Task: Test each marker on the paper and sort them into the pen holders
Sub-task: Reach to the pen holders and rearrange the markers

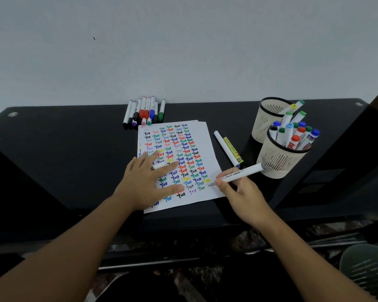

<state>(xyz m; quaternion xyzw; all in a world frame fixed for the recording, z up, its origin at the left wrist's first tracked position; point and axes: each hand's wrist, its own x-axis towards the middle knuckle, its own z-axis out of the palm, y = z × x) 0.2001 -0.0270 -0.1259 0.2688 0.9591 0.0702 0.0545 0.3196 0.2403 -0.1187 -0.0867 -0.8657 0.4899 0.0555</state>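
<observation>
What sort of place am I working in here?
Probably a home or office desk against a plain wall: a black desktop, a white paper sheet covered in coloured "Test" marks, and two cream mesh pen holders beside a row of capped markers.

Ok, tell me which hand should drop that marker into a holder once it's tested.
Right. The right hand already grips the marker, tip at the paper's right edge, and both holders stand just beyond it on the right. The left hand lies flat on the paper, holding it down.
</observation>
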